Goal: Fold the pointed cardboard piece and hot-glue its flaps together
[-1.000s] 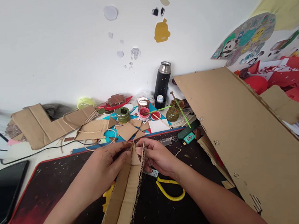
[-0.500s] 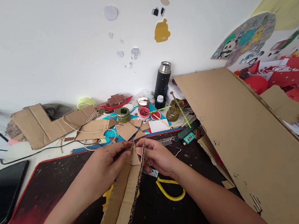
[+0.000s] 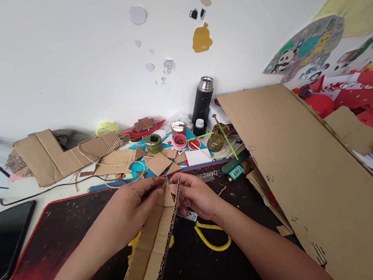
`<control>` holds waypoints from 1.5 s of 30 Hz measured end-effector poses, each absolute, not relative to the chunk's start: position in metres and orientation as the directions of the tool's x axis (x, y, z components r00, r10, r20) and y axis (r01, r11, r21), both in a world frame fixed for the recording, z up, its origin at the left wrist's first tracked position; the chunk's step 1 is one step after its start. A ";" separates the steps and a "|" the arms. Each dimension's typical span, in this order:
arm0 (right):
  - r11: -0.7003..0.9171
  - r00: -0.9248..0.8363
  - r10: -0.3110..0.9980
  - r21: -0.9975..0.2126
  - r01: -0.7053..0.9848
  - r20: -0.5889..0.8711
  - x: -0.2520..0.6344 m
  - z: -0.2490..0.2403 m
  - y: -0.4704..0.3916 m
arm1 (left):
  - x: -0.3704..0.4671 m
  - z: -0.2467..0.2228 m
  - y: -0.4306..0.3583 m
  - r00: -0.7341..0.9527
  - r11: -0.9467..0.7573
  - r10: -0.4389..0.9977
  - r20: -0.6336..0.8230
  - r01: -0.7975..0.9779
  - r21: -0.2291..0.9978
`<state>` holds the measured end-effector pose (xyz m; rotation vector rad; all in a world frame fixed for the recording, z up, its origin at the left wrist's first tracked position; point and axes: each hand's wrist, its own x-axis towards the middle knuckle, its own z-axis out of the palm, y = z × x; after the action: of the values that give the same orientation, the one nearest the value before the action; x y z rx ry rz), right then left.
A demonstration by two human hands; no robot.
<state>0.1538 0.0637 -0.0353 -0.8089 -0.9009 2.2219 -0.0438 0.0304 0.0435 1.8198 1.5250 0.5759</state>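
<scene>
A long folded cardboard channel (image 3: 156,243) runs from the bottom edge up to both hands, its corrugated edge on the right side. My left hand (image 3: 139,203) pinches the far end of its left wall. My right hand (image 3: 194,196) grips the far end from the right, with some fingers behind the wall. A small end flap shows between the hands. Scissors with yellow handles (image 3: 213,242) lie on the dark mat just below my right hand, their blades partly hidden. Another yellow object (image 3: 133,247) is partly covered by the cardboard.
A large cardboard panel (image 3: 309,168) leans along the right. Paint pots (image 3: 154,143), cardboard scraps (image 3: 159,163) and a black flask (image 3: 202,99) stand or lie by the wall. A phone (image 3: 11,242) lies at left, and a green cutter (image 3: 234,164) beyond my right hand.
The near end of the cardboard channel has shifted very slightly left. Both hands keep their hold in the same place.
</scene>
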 end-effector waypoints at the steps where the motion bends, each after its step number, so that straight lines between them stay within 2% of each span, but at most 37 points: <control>1: -0.588 -0.633 0.711 -0.753 -0.296 -0.306 0.154 -0.036 0.064 | -0.044 0.044 0.030 0.212 -0.075 0.973 -0.092 0.667 0.741; 45: -0.581 -0.646 0.706 -0.760 -0.293 -0.291 0.153 -0.037 0.063 | -0.043 0.046 0.030 0.225 -0.051 0.966 -0.127 0.647 0.761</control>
<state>0.1534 0.0634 -0.0369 -0.7902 -0.9235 2.2264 -0.0428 0.0297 0.0460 1.7766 1.4989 0.5589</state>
